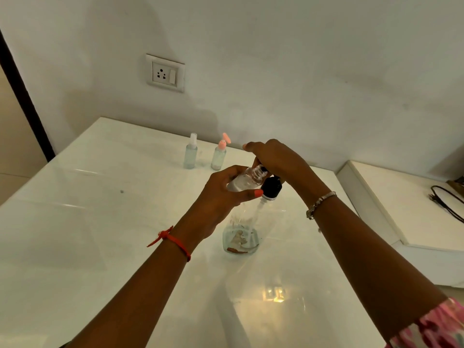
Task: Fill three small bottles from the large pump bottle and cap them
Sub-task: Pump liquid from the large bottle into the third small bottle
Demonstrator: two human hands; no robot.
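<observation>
I'd pump slowly: left grip [226, 194] grasping the small bottle [244, 180] steady, right grip [276, 159] clasping the large pump bottle [271, 187].

Left hand [223, 194] gripping tilted small bottle [247, 179], right hand [273, 159] on pump bottle [242, 232]

pump top [272, 187] is black, flip cap [222, 144] coral, wrist thread [175, 241] red (sleeve [438, 327] blotched pink), table [100, 222] white.
</observation>
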